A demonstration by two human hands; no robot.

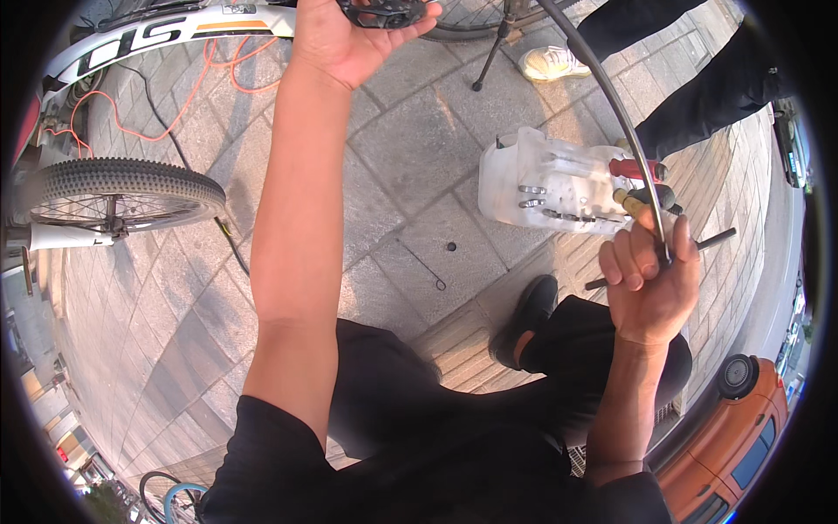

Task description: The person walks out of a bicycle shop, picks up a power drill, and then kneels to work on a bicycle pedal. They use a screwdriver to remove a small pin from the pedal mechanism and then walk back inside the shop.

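At the top edge, my left hand [336,39] is turned palm up, its fingers curled around a black bicycle pedal [384,12]; part of the pedal is cut off by the frame. My right hand [650,279] grips a long T-handle rod [602,83] on the right. The rod's dark crossbar [717,239] passes through the fist and sticks out on both sides. Its grey shaft, which looks curved, runs up and out of view at the top. Beyond that hand lies a translucent white plastic tray [502,188] with metal tools and a red-handled tool [630,169].
A white bicycle frame [175,44] and a knobby wheel [131,188] are at left, near an orange cable [144,137]. Another person's shoe [552,64] is beside a kickstand [493,57]. A small black ring [451,247] lies on the paving. An orange car [733,445] stands lower right.
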